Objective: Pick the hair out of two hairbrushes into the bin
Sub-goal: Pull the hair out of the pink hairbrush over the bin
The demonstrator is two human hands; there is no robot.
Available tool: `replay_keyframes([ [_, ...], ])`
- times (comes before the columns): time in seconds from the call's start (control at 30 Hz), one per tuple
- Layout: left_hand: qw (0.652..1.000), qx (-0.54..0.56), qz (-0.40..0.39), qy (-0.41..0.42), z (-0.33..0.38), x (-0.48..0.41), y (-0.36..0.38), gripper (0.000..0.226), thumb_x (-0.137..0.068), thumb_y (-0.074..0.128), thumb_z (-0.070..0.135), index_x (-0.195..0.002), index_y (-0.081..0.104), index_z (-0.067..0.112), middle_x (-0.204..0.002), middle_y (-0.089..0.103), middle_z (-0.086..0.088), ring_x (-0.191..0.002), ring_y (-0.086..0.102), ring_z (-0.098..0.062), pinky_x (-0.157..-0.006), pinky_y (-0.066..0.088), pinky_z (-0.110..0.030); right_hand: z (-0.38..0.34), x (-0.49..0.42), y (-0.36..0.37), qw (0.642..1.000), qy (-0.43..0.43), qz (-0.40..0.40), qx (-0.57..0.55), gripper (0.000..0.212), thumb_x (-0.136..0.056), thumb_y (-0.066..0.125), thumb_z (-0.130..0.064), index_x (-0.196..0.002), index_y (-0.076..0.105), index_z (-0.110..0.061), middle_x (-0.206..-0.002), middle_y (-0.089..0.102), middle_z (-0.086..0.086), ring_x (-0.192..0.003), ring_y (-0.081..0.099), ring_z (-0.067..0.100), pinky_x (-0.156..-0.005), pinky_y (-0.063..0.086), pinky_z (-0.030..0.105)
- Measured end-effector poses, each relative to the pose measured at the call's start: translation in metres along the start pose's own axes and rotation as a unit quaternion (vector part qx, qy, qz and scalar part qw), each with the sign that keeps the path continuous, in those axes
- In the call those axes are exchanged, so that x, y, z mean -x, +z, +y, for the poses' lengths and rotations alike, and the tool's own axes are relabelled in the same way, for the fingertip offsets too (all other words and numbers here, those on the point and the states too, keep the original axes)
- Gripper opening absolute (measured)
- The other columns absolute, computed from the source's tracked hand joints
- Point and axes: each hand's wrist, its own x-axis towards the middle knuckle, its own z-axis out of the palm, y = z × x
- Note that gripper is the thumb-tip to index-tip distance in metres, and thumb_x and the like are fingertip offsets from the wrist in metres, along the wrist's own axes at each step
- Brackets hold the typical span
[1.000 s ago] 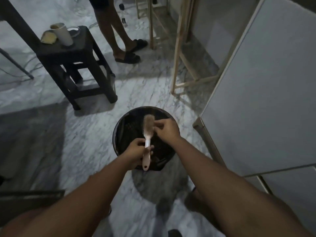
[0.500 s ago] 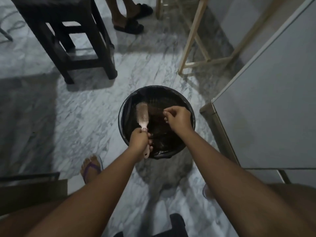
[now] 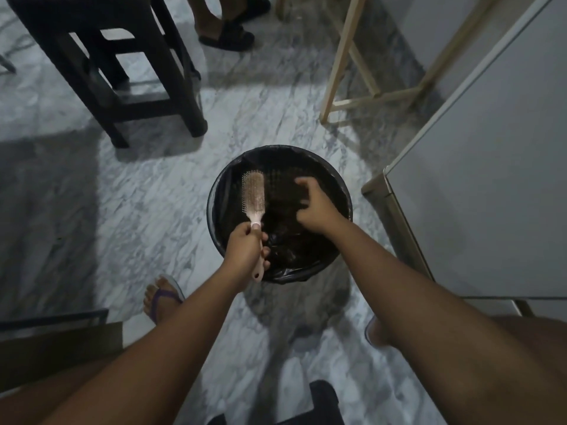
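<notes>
A pale pink hairbrush (image 3: pixel 255 196) is held upright over the left half of a round black bin (image 3: pixel 214 191) lined with a black bag. My left hand (image 3: pixel 245 246) grips its handle, bristles facing up. Over the bin's right half hovers my right hand (image 3: pixel 316 207), fingers spread apart and palm down, nothing visible in it. The bin's inside is dark; I cannot make out hair in it.
A dark wooden stool (image 3: pixel 122 72) stands at the back left. Another person's sandalled feet (image 3: pixel 228 36) are beyond it. A light wooden frame (image 3: pixel 343 72) and a grey cabinet (image 3: pixel 491 179) are on the right. My own foot in a flip-flop (image 3: pixel 162 297) rests on the marble floor.
My right hand left the brush head, moved right over the bin and spread its fingers. The view tilted down, closer to the bin. My left hand kept hold of the brush.
</notes>
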Motion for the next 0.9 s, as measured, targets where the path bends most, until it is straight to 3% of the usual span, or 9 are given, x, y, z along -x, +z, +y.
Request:
replay_keyframes([
  [0.07,1.000,-0.016,-0.016,0.008,-0.003,-0.001,0.004,0.022,-0.107,0.038,0.025,-0.091,0.047,0.013,-0.078,0.048,-0.002,-0.052,0.039,-0.013,-0.047,0.036,-0.027,-0.003,-0.004,0.007,0.997,-0.029,-0.033,-0.063,0.092,-0.078,0.064,0.005,-0.148,0.028,-0.043,-0.145,0.042,0.001,-0.124,0.054,0.017,-0.085,0.061,0.041],
  [0.1,0.999,-0.025,-0.023,0.013,-0.003,-0.002,0.005,0.022,-0.106,0.038,0.025,-0.091,0.049,0.013,-0.079,0.050,-0.001,-0.052,0.040,-0.013,-0.047,0.036,-0.027,-0.004,-0.006,0.010,0.996,-0.042,-0.037,-0.074,0.090,-0.080,0.068,0.002,-0.148,0.031,-0.043,-0.143,0.047,0.000,-0.122,0.058,0.017,-0.086,0.061,0.040],
  [0.17,0.998,-0.043,-0.030,0.022,-0.004,-0.005,0.007,0.021,-0.106,0.038,0.026,-0.095,0.052,0.014,-0.079,0.052,-0.001,-0.053,0.042,-0.014,-0.048,0.038,-0.028,-0.003,-0.010,0.014,0.993,-0.068,-0.016,-0.098,0.064,-0.082,0.073,-0.004,-0.140,0.053,-0.025,-0.128,0.065,0.005,-0.111,0.068,0.022,-0.091,0.059,0.033],
  [0.27,0.998,-0.046,-0.035,0.040,-0.005,-0.007,0.005,0.020,-0.105,0.040,0.024,-0.098,0.056,0.015,-0.079,0.054,-0.002,-0.055,0.046,-0.014,-0.049,0.041,-0.029,-0.004,-0.007,0.014,0.992,-0.072,0.041,-0.100,0.020,-0.087,0.073,-0.009,-0.106,0.075,-0.006,-0.091,0.077,0.010,-0.079,0.074,0.018,-0.068,0.057,0.012],
  [0.4,0.998,0.001,-0.043,0.050,-0.002,-0.007,0.002,0.019,-0.105,0.042,0.020,-0.096,0.056,0.012,-0.078,0.053,-0.002,-0.054,0.045,-0.014,-0.047,0.039,-0.028,0.007,-0.004,0.017,0.993,-0.042,0.090,-0.066,0.013,-0.088,0.071,-0.010,-0.098,0.077,-0.005,-0.079,0.076,0.013,-0.059,0.065,0.010,-0.059,0.052,0.007],
  [0.6,0.997,0.040,-0.053,0.049,-0.004,-0.001,0.003,0.019,-0.106,0.040,0.019,-0.104,0.057,0.009,-0.077,0.051,-0.002,-0.051,0.041,-0.012,-0.044,0.035,-0.025,0.031,-0.013,0.024,0.991,0.027,0.084,0.105,0.011,-0.089,0.070,-0.010,-0.094,0.079,-0.007,-0.091,0.077,0.011,-0.084,0.072,0.018,-0.083,0.055,0.022],
  [0.7,0.996,0.059,-0.045,0.049,-0.005,0.001,-0.001,0.023,-0.107,0.040,0.019,-0.113,0.057,0.005,-0.076,0.050,-0.001,-0.050,0.041,-0.011,-0.043,0.034,-0.024,0.042,-0.016,0.023,0.979,0.072,0.042,0.188,0.012,-0.089,0.067,-0.008,-0.095,0.078,-0.007,-0.098,0.074,0.012,-0.091,0.071,0.024,-0.084,0.052,0.022],
  [0.8,0.994,0.091,-0.033,0.057,-0.006,0.001,-0.007,0.021,-0.107,0.040,0.018,-0.106,0.058,0.009,-0.075,0.050,-0.001,-0.050,0.040,-0.012,-0.045,0.032,-0.024,0.044,-0.010,0.022,0.956,0.098,0.004,0.276,0.018,-0.089,0.062,-0.006,-0.103,0.073,-0.003,-0.106,0.069,0.018,-0.094,0.068,0.033,-0.090,0.057,0.036],
  [0.9,0.995,0.071,-0.031,0.059,-0.007,0.003,-0.013,0.020,-0.106,0.041,0.018,-0.108,0.059,0.009,-0.078,0.051,-0.002,-0.052,0.042,-0.013,-0.046,0.034,-0.026,0.040,-0.003,0.020,0.940,0.109,-0.026,0.322,0.024,-0.092,0.054,0.000,-0.113,0.065,0.001,-0.115,0.064,0.023,-0.104,0.065,0.039,-0.092,0.054,0.042],
])
